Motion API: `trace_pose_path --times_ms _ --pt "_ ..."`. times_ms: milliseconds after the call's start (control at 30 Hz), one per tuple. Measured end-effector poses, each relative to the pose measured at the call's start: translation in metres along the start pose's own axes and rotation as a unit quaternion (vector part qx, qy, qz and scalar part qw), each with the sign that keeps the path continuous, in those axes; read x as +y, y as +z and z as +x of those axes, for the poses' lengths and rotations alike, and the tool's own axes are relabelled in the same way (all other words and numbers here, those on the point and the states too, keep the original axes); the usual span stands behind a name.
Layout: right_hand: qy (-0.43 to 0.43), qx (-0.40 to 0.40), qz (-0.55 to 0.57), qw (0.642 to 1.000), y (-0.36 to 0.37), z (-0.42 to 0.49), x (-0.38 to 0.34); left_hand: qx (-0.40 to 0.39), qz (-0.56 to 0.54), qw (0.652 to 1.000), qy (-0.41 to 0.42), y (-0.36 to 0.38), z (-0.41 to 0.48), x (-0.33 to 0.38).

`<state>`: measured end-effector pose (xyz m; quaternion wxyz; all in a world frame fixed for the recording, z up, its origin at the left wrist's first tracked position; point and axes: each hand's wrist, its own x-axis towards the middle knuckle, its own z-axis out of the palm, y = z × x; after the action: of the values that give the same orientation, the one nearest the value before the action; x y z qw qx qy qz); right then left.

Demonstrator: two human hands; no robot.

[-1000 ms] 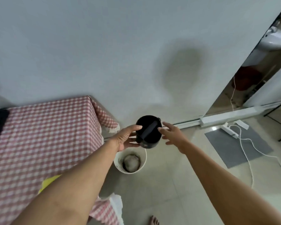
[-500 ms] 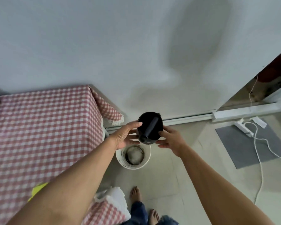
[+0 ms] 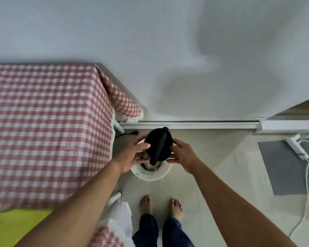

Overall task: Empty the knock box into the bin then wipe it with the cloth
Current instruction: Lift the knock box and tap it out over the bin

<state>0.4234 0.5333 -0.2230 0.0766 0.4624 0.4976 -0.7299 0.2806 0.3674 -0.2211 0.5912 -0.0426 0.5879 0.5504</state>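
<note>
Nearest the camera, two bare feet (image 3: 160, 205) stand on the pale tiled floor (image 3: 212, 175) below dark blue trouser legs, and at the lower left a yellow cloth (image 3: 16, 227) lies on the near edge of the counter (image 3: 43, 131), which is draped in a red-and-white checked tablecloth with a lace hem. Both forearms reach forward from the bottom corners. The left hand (image 3: 132, 155) grips the left side of the black knock box (image 3: 159, 146) with the thumb laid over its rim, and the right hand (image 3: 182, 155) clasps the right side, fingers curled round the wall; the knock box is carried between the two hands. Its open top faces the camera, with the dark knock bar running across it from far to near. The box is held in the air directly above a white round bin (image 3: 151, 173) that stands on the floor just beside the counter's corner. Past the bin a white rail (image 3: 194, 124) runs along the foot of the grey wall. Well to the right, a grey mat (image 3: 284, 166) carries a white power strip (image 3: 296, 146) and its trailing cable.
</note>
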Motion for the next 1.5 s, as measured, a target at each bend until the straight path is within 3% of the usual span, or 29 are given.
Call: trace_pose_path --times_ms 300,500,567,633,733,833,1000,1267,1500 --pt "0.03 -0.041 -0.009 0.999 0.0 0.12 0.078 0.076 -0.088 0.993 -0.034 -0.044 0.104 -0.087" --pt "0.054 -0.055 -0.026 0.997 0.003 0.175 0.126 0.097 -0.079 0.991 -0.047 -0.072 0.151 -0.136" --pt "0.047 -0.042 -0.022 0.998 0.003 0.188 0.141 0.116 -0.069 0.99 -0.045 -0.077 0.163 -0.148" --pt "0.007 0.024 -0.096 0.995 0.001 0.202 0.158 0.138 -0.055 0.988 -0.036 -0.08 0.172 -0.157" --pt "-0.082 0.172 -0.285 0.94 -0.007 0.213 0.181 0.174 -0.023 0.984 -0.014 -0.078 0.182 -0.165" --pt "-0.123 0.193 -0.413 0.881 -0.019 0.217 0.2 0.218 0.041 0.975 0.024 -0.076 0.191 -0.173" --pt "-0.072 0.13 -0.425 0.893 -0.029 0.226 0.219 0.292 0.209 0.932 0.053 -0.069 0.203 -0.184" --pt "-0.062 0.144 -0.395 0.905 -0.027 0.235 0.237 0.34 0.359 0.866 0.077 -0.054 0.215 -0.199" --pt "-0.093 0.165 -0.377 0.907 -0.025 0.241 0.249 0.364 0.485 0.78 0.153 -0.054 0.216 -0.214"
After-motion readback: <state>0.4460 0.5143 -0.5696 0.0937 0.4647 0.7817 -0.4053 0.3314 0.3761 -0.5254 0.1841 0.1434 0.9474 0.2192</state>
